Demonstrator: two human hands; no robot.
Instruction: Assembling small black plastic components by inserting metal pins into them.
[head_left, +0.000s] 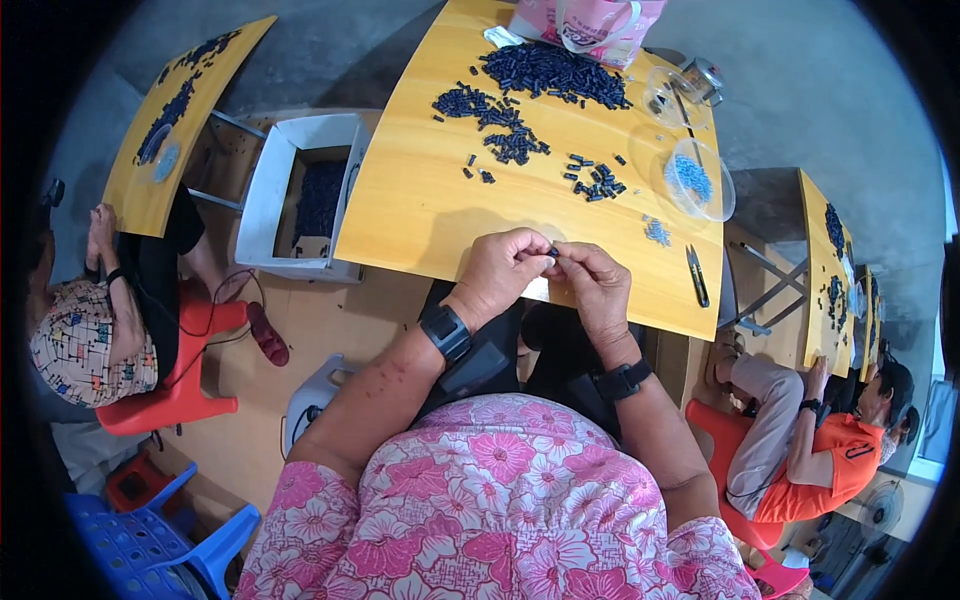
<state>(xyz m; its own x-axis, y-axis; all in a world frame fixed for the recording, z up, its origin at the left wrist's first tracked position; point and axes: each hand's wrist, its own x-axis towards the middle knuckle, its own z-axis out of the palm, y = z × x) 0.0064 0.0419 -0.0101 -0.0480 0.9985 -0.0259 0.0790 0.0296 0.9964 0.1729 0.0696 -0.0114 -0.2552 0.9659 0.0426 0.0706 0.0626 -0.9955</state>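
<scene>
Both hands meet over the near edge of the yellow table [400, 215]. My left hand [507, 266] and my right hand [598, 285] are closed, their fingertips pinching one small dark part [553, 252] between them. It is mostly hidden by the fingers, so its exact kind is unclear. Beyond the hands lies a loose group of small dark cylindrical parts [600, 183]. To its right is a little heap of small pale blue pieces [656, 231]. A pair of black-handled thread snips [698, 276] rests near the table's right edge.
Large piles of dark parts [555, 75] cover the far table, before a pink bag [590, 25]. A clear tub of blue pieces [692, 180] and a metal cup [703, 78] stand right. A white box [268, 200] sits left. People work at tables on both sides.
</scene>
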